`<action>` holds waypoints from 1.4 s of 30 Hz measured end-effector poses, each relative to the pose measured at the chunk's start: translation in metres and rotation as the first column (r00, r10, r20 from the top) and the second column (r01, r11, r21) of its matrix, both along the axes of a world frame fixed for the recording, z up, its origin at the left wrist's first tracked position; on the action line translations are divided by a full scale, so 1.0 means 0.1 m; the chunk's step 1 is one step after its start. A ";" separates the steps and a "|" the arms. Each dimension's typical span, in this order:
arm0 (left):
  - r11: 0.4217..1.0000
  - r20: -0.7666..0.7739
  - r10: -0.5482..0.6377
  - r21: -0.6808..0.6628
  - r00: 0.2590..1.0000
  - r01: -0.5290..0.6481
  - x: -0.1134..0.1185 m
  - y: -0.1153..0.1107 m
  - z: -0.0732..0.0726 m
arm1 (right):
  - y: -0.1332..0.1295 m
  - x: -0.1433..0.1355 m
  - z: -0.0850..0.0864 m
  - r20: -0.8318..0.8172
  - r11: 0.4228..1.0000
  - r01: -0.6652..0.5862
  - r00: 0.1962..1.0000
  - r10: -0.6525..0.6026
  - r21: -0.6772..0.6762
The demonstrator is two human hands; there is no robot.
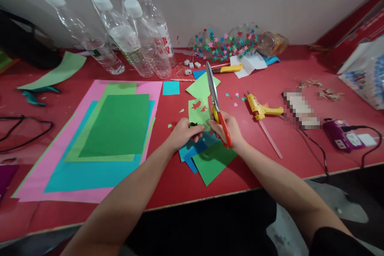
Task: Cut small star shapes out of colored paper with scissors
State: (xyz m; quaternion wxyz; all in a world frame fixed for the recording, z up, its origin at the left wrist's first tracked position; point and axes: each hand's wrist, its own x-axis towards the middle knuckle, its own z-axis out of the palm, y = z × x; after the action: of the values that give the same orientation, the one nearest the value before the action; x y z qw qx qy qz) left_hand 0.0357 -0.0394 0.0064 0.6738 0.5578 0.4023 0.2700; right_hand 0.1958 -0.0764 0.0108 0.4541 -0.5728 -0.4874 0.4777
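A light green sheet of paper (pixel 196 115) with star-shaped holes is held up over the red table. My left hand (pixel 185 133) pinches its lower left edge between thumb and fingers. Scissors (pixel 213 86) with orange and yellow handles rest in my right hand (pixel 228 130), their blades together and pointing up, away from me. The right fingertips also touch the paper's right edge. Beneath both hands lie blue paper pieces (pixel 192 155) and a dark green sheet (pixel 213 162). Another light green piece (pixel 199 86) lies just behind.
At left are stacked coloured sheets (pixel 115 126) and several plastic bottles (pixel 132 36). A clear bottle covered in stars (pixel 226 44) lies at the back, near a yellow cutter (pixel 231 69). To the right are a yellow glue gun (pixel 261 108) and a purple power strip (pixel 342 134) with cords.
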 end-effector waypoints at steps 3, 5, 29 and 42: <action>0.997 0.057 0.004 -0.082 0.998 0.001 -0.01 0.04 -0.05 | 0.00 0.00 0.01 0.002 1.000 0.012 1.000 -0.012 -0.020; 0.990 0.105 -0.002 -0.142 0.994 0.017 -0.01 0.04 -0.07 | 0.00 0.00 0.02 -0.008 0.999 0.027 1.000 -0.027 -0.021; 0.907 0.284 0.418 -0.084 0.863 -0.412 -0.28 0.03 0.32 | 0.03 0.29 0.28 0.310 0.943 -0.327 0.904 0.293 0.060; 0.866 0.325 0.434 0.108 0.840 -0.489 -0.29 -0.10 0.37 | -0.19 0.30 0.30 0.275 0.752 -0.647 0.706 0.653 -0.125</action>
State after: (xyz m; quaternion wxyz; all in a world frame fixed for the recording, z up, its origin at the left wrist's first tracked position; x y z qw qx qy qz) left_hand 0.0069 -0.0494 0.0437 0.5846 0.4587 0.3952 0.5400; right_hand 0.2261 -0.0953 0.0409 0.1713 -0.4347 -0.7162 0.5183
